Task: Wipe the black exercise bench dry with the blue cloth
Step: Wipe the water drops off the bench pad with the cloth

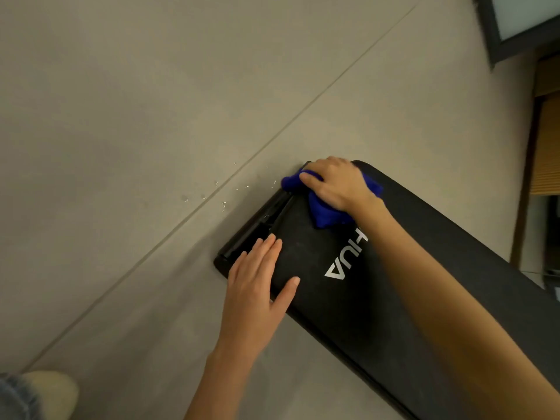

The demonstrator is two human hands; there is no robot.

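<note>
The right hand [336,183] is closed on the bunched blue cloth [325,212] at the far end corner of the black bench [394,283], the left hand [257,277] lies flat and open on its near corner, so the wiping seems underway, with the long part of the bench probably left.

One bench [394,268], one cloth [325,212], two hands [257,277] [336,183], one shoe [50,392].

Grey tiled floor [127,110] crossed by a diagonal grout line [272,147], water droplets [212,192] scattered beside it
</note>
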